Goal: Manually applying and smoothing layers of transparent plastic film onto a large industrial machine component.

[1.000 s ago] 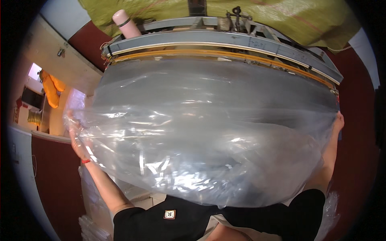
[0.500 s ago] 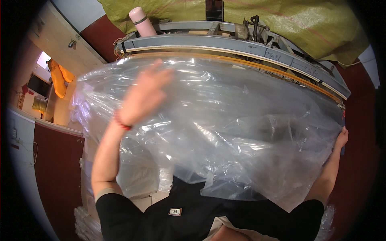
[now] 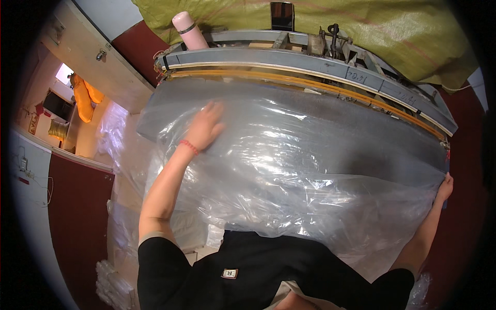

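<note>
A wide clear plastic sheet [image 3: 289,139] covers the bench in front of me, smooth toward the far side and wrinkled toward my body. My left hand [image 3: 206,125], with a red bead bracelet at the wrist, lies on the left part of the sheet, palm down and fingers stretched out. At the far right my right hand [image 3: 446,187] is closed on the sheet's edge by the corner of the bench. The near part of the sheet hangs down against my black shirt.
Behind the sheet runs a grey metal frame [image 3: 268,56] with orange strips [image 3: 289,79]. A pink thermos [image 3: 189,32] stands at its left end, a dark metal clamp [image 3: 334,41] toward the right. Yellow-green woven sheeting [image 3: 392,36] hangs behind. More plastic [image 3: 112,289] lies lower left, near a doorway.
My left hand has come down slightly and now rests on the plastic, which looks flatter and smoother on the far left. My right hand keeps its hold at the right edge.
</note>
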